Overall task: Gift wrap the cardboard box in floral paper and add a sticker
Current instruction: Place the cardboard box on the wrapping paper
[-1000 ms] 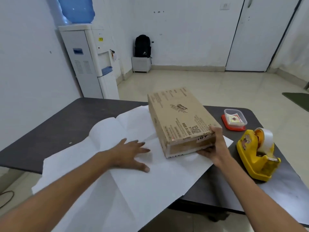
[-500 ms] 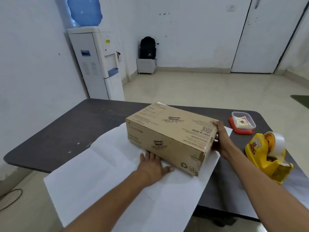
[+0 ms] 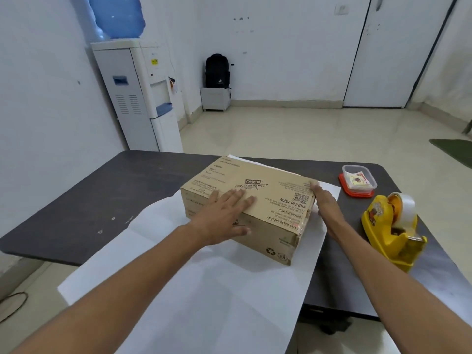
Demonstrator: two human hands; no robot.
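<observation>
A brown printed cardboard box [image 3: 270, 190] lies flat on a sheet of wrapping paper [image 3: 204, 290], whose plain white side faces up. The paper hangs over the table's near edge. My left hand [image 3: 224, 215] rests palm down on the box's top and near long edge, fingers spread. My right hand [image 3: 325, 203] lies flat against the box's right end, fingertips at the top corner. Neither hand grips anything. A small clear tub with a red lid [image 3: 357, 181], holding stickers, sits at the table's far right.
A yellow tape dispenser [image 3: 394, 228] stands on the dark table [image 3: 102, 190] to the right of the box. Beyond the table are a water cooler [image 3: 138, 95], a black backpack [image 3: 217, 71] on a white bin, and a white door [image 3: 393, 52].
The box has been turned and laid flat, long side across the paper. My left hand rose from the paper onto the box top. My right hand stays at the right end.
</observation>
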